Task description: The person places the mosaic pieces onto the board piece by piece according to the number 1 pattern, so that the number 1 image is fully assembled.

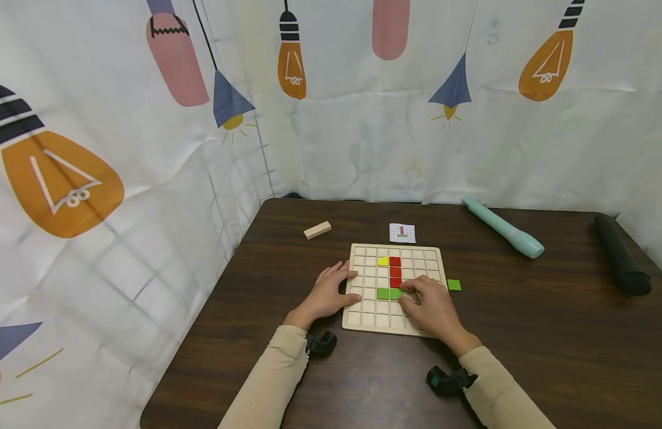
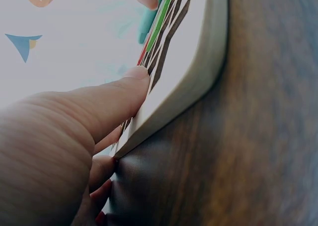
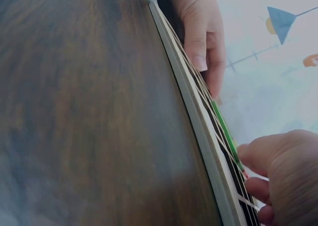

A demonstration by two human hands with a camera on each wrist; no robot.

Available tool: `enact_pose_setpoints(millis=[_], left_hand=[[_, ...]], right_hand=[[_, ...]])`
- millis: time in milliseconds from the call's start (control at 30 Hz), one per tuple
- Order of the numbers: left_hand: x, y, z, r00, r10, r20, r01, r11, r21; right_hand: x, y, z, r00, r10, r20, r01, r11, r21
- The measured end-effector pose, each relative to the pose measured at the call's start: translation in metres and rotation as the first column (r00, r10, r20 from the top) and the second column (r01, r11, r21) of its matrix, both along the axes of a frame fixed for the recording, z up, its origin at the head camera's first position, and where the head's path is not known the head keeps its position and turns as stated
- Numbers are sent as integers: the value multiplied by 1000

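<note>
A square wooden grid board [image 1: 363,320] lies on the dark table. Three red tiles [image 1: 395,271] form a column on it, with a yellow piece [image 1: 383,261] left of the top one. Below the column are two green tiles [image 1: 382,293] side by side. My right hand [image 1: 431,307] has thumb and index finger at opposite edges of the right-hand green tile [image 1: 395,294], pinching it at its cell. My left hand [image 1: 324,293] rests on the board's left edge, fingers spread and thumb on top. In the left wrist view, the thumb [image 2: 112,102] touches the board's rim.
A loose green tile [image 1: 454,285] lies beside the board's right edge. Behind the board are a small printed card [image 1: 402,233] and a wooden block [image 1: 317,230]. Toward the right lie a mint-green cylinder [image 1: 502,227] and a black cylinder [image 1: 622,256]. Patterned curtains [image 1: 352,143] enclose the table.
</note>
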State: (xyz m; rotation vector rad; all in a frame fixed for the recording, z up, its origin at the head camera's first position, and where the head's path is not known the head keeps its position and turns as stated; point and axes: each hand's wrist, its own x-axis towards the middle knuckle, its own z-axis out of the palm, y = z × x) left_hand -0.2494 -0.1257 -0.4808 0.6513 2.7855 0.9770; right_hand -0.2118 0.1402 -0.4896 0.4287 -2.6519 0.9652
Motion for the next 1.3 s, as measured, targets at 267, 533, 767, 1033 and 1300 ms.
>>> enact_pose_setpoints(millis=[267, 533, 767, 1033, 1300], left_hand=[[1, 0, 0, 1000, -3, 3, 3, 1000, 6], [0, -2, 0, 1000, 0, 6, 0, 1000, 10], [0, -2, 0, 1000, -8, -1, 8, 1000, 6], [0, -2, 1, 1000, -19, -4, 19, 1000, 0], [1, -2, 1, 1000, -16, 1, 16, 1000, 5]], right_hand=[[0, 8, 3, 1000, -19, -10, 18, 997, -80], [-4, 28, 11, 999, -44, 6, 45, 995, -90], [-8, 52, 15, 997, -69, -19, 68, 994, -85], [-9, 86, 18, 992, -125, 7, 125, 989, -75], [-10, 112, 20, 984, -160, 75, 161, 987, -11]])
